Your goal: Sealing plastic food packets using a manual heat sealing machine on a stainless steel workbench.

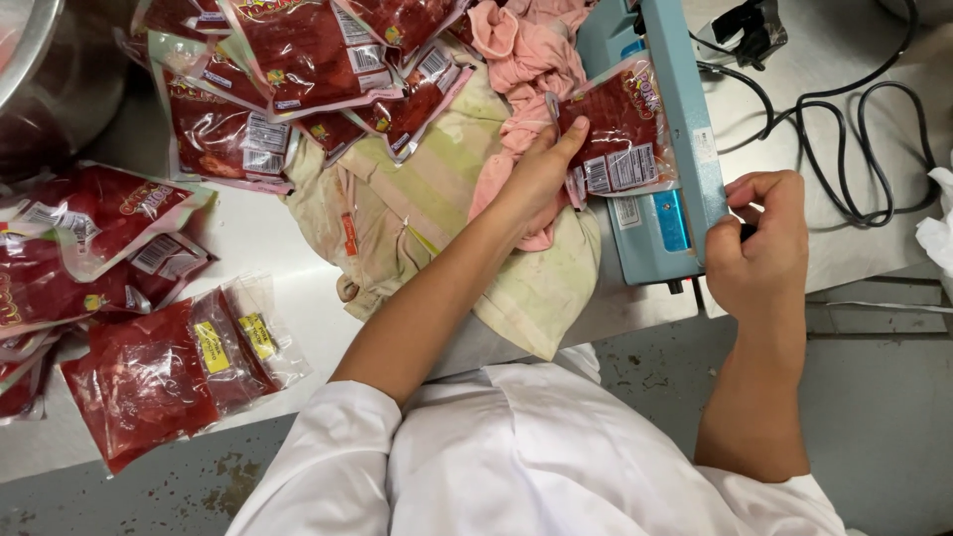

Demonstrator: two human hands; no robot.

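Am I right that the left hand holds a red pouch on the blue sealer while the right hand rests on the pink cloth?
Not quite. In the head view the right hand grips the blue sealer arm, not the pink cloth. The left hand does hold the red pouch on the sealer.

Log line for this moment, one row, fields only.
left hand: holds red meat-filled plastic pouch on blue heat sealer | right hand: closed on sealer arm's near end | pink cloth beside pouch

Pouches (298,60), cloths (427,199) crowd table (cable (854,149) right).
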